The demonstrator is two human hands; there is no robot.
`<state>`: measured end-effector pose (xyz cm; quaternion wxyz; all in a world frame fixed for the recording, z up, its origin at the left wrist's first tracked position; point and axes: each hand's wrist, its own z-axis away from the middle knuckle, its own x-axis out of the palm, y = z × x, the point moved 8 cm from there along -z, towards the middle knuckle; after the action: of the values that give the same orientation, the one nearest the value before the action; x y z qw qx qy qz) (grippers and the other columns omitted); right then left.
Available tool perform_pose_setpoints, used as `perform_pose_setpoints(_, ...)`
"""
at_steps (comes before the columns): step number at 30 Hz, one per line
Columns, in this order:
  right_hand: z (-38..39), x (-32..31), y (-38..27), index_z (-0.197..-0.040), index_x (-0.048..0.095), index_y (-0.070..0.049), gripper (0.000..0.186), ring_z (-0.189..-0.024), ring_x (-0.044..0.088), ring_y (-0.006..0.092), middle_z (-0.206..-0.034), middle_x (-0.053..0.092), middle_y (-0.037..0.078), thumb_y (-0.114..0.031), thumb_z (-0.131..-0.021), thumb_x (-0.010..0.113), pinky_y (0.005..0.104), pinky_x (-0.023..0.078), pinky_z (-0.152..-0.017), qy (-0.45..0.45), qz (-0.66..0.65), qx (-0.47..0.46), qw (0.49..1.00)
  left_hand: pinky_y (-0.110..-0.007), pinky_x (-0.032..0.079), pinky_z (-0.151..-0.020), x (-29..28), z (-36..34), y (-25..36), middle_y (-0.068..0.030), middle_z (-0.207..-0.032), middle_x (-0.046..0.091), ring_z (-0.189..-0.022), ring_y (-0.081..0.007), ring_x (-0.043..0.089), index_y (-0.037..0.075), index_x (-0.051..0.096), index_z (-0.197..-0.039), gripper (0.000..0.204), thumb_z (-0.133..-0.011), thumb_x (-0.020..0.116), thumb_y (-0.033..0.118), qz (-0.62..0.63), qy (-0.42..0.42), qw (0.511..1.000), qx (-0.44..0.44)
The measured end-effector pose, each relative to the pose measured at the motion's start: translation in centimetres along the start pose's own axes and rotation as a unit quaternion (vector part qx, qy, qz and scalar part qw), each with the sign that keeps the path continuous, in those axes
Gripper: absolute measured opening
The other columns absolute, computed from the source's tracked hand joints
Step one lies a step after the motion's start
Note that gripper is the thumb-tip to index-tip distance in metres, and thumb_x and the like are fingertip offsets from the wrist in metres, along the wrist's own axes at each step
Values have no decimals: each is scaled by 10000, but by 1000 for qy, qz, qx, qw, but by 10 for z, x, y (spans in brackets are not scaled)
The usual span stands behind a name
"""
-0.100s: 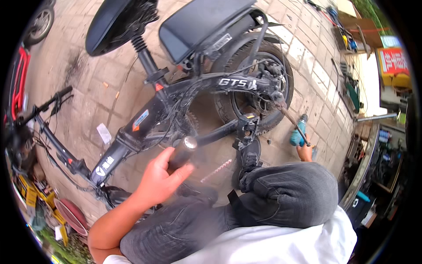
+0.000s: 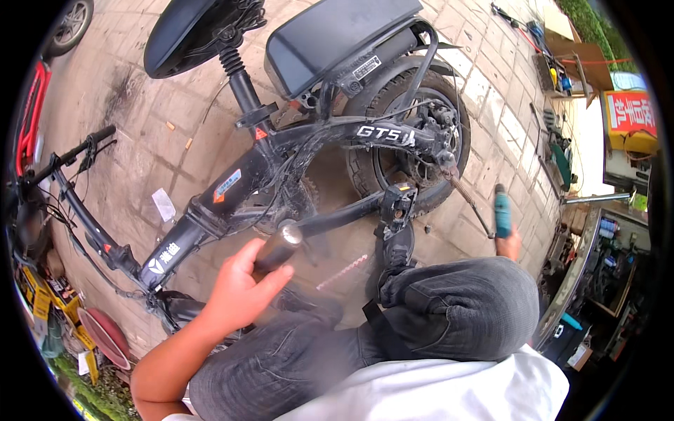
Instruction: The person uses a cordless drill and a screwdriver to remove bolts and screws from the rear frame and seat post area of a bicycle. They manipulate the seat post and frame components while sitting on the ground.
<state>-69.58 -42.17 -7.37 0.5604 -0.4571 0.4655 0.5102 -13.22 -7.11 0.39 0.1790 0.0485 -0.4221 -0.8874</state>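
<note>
A black electric bike (image 2: 302, 161) is seen lying tilted on a paved brick ground (image 2: 140, 91), its seat (image 2: 189, 31) at the far side and its handlebar (image 2: 67, 158) at the left. The rear wheel (image 2: 414, 147) is toward the right, with a pedal (image 2: 398, 203) just near of it.

The left hand (image 2: 242, 284) is closed around a dark cylinder with a shiny metal end (image 2: 279, 245). The fingers are wrapped over the lower part of the cylinder, the thumb pressed along its side. The metal end is held up close to the bike frame, just near of the lower tube; whether it touches the frame cannot be told. A thin haze is seen around the cylinder.

The right hand (image 2: 507, 242) is mostly hidden behind the raised knee in grey trousers (image 2: 463, 309). It is clamped on a teal-handled tool (image 2: 501, 210), the handle standing upright above the fist. A thin rod (image 2: 467, 200) runs from beside the tool toward the rear wheel's hub; whether it belongs to the tool cannot be told.

A black shoe (image 2: 393, 256) is planted below the pedal. A small threaded piece (image 2: 342, 272) lies on the bricks between the left hand and the shoe. A white scrap (image 2: 163, 205) lies on the ground to the left of the frame. A red bowl (image 2: 105, 337) is noted at the near left, and tool shelves (image 2: 562, 77) at the far right.
</note>
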Motion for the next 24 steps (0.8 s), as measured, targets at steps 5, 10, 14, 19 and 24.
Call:
perform_pose_setpoints(5,14,-179,-97,-1051,689,-5,186,-823,644,137,-930,680,29,-84,-883,705,302,518,-737,-65,-275,-131,950,-242,431,-723,5,-17,-13,48,-916,552,-819,-42,493,45,600,-1078,236,-934,739,171,18,-3,1000,1)
perform_pose_setpoints(10,76,-226,-289,-1196,653,5,388,-929,645,146,-1056,693,43,-71,-841,789,314,518,-840,-109,-178,-423,882,-238,431,-723,29,-32,-4,53,-903,555,-817,-40,492,44,611,-1078,230,-937,744,167,47,-73,995,54)
perform_pose_setpoints(14,104,-191,-410,-1174,687,-40,348,-952,649,145,-1053,726,30,-151,-867,809,314,525,-873,-160,-126,-491,847,-238,440,-737,33,-24,-4,50,-911,567,-827,-43,501,44,610,-1100,253,-937,749,177,70,-90,992,61)
perform_pose_setpoints(19,109,-169,-465,-1175,689,-58,357,-907,663,138,-1034,737,56,-194,-863,799,324,549,-840,-202,-98,-462,858,-237,447,-740,25,-14,-18,47,-923,577,-832,-46,512,40,603,-1111,259,-944,744,179,73,-77,993,43)
perform_pose_setpoints(24,107,-167,-471,-1180,686,-53,361,-915,665,136,-1029,742,71,-187,-862,793,320,545,-849,-183,-110,-451,867,-237,449,-732,20,-13,-19,45,-919,574,-829,-43,509,34,602,-1109,254,-950,739,178,104,-84,989,67)
